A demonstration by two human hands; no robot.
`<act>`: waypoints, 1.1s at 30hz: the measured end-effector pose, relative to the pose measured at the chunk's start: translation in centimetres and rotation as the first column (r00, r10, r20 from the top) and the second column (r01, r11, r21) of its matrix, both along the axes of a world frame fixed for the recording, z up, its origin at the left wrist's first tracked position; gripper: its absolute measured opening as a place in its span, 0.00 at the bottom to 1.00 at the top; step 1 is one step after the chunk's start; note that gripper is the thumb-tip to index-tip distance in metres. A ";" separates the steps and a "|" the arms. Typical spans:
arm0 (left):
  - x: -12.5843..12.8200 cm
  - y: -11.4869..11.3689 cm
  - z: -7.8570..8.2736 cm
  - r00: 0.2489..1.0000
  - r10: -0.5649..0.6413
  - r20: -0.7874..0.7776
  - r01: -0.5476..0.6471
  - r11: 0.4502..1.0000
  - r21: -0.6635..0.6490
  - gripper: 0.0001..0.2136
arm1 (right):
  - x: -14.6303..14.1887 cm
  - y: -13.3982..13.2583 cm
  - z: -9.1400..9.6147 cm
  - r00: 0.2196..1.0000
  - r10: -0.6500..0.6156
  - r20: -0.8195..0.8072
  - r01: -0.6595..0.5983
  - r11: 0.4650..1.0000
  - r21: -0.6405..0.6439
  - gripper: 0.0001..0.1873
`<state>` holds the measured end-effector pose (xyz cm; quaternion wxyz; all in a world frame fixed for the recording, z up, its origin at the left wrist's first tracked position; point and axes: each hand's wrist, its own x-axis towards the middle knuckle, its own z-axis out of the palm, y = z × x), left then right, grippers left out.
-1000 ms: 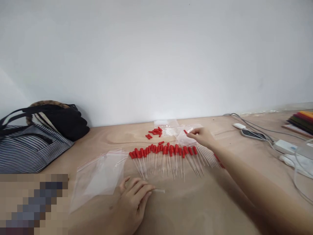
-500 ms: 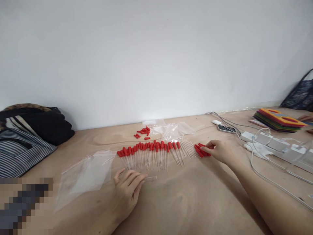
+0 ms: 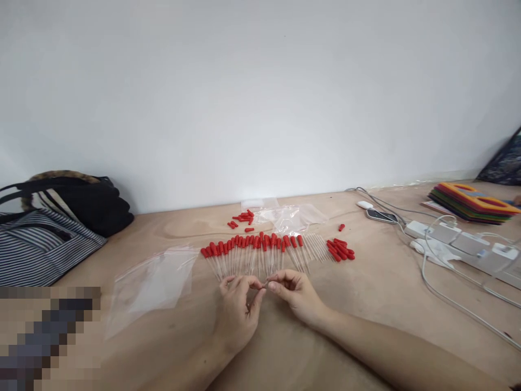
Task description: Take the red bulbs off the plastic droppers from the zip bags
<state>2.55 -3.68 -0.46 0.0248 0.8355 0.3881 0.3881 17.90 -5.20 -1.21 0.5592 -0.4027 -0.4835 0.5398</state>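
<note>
Head view: the left hand [image 3: 238,308] and right hand [image 3: 299,296] meet at the near middle, thumbs and fingertips pinched narrow on a slender piece [image 3: 266,284] mostly hidden between them. Just beyond lies a row of thin clear tubes with red bulb-shaped caps [image 3: 255,243]; bare clear tubes [image 3: 317,247] continue rightward towards a loose red cap pile [image 3: 341,250].

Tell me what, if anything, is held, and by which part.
Left hand and right hand seem to pinch a thin piece between them, mostly covered; what it is and which part is gripped cannot be told.
</note>
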 end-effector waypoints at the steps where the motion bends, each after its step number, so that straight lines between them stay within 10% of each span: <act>1: 0.0 -0.1 0.0 1.000 -0.008 0.005 0.008 1.000 -0.005 0.01 | -0.3 0.0 0.1 1.000 -0.019 -0.017 0.020 1.000 0.014 0.16; 7: -0.3 -0.1 -0.1 0.999 -0.041 -0.007 0.041 0.998 -0.045 0.04 | 2.2 1.9 2.7 0.973 -0.138 0.183 0.138 0.990 0.015 0.15; 10: -0.3 -0.1 -0.2 0.999 -0.038 -0.025 0.036 0.998 -0.058 0.06 | 6.9 4.3 4.7 0.752 -0.219 0.621 0.309 0.950 -0.039 0.10; 14: -0.2 -0.1 -0.1 0.998 -0.045 -0.040 0.042 0.998 -0.056 0.05 | 12.5 7.5 5.7 0.579 -0.187 0.793 0.424 0.901 -0.097 0.09; 26: -0.2 -0.2 0.4 0.996 -0.060 -0.063 0.056 0.997 -0.060 0.03 | 14.6 11.2 2.6 0.300 -0.118 0.947 0.535 0.842 -0.065 0.09; 33: 0.0 -0.6 0.8 0.994 -0.078 -0.071 0.073 0.995 -0.069 0.04 | 19.8 12.5 2.4 0.185 -0.224 0.957 0.725 0.688 0.021 0.18</act>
